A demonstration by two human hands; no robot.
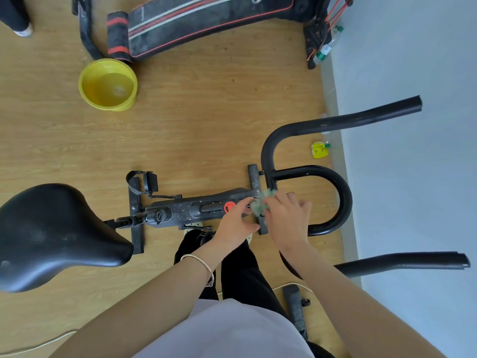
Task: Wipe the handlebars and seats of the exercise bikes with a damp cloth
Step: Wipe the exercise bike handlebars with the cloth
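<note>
I look down on a black exercise bike. Its seat [51, 236] is at the left and its looped black handlebars [343, 192] are at the right, near the wall. A greenish cloth [262, 202] is bunched between both hands, over the bike's frame [201, 208] close to the handlebar stem. My right hand [286, 215] grips the cloth from the right. Fingers of my left hand [237, 223] pinch its left edge. Most of the cloth is hidden by my right hand.
A yellow basin [108, 85] holding water stands on the wooden floor at the upper left. A black and red bench machine [206, 21] lies behind it. A plastic bottle [326, 47] and a small yellow object [319, 150] lie by the pale wall. A cord [38, 344] runs along the floor.
</note>
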